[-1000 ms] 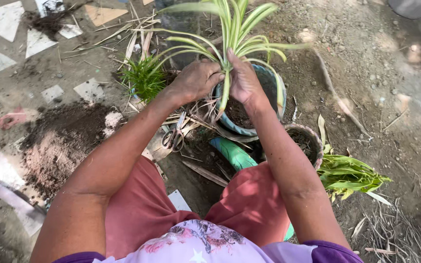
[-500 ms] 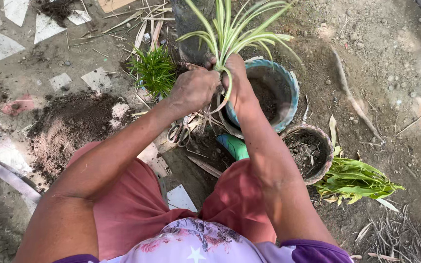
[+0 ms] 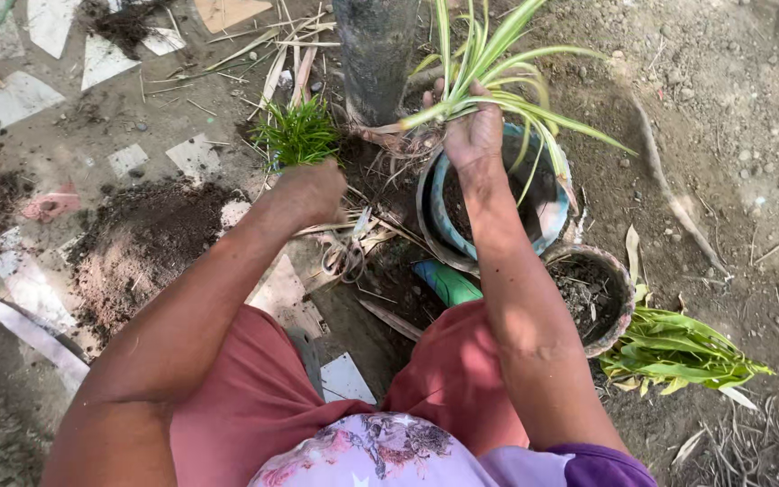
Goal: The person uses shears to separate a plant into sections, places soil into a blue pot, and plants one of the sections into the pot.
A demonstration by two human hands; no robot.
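Observation:
My right hand (image 3: pixel 472 129) grips a striped green-and-white plant (image 3: pixel 489 63) by its base, holding it just above the far rim of a blue pot (image 3: pixel 547 212) with dark soil inside. Its roots hang at the pot's left edge. My left hand (image 3: pixel 310 188) is lower left of it, closed around a small tuft of short green grass-like plant (image 3: pixel 297 135) near the ground. A dark tree trunk (image 3: pixel 374 54) rises between the two plants.
A smaller brown pot (image 3: pixel 619 311) with soil sits right of my knee, a bunch of broad green leaves (image 3: pixel 678 352) beside it. Scissors (image 3: pixel 346 252) lie on the ground. A soil heap (image 3: pixel 132 248) and white tile pieces (image 3: pixel 11 97) lie left.
My hands have parted. The right hand carried the striped plant up and right over the pot's far rim; the left hand moved left and down to the small green tuft.

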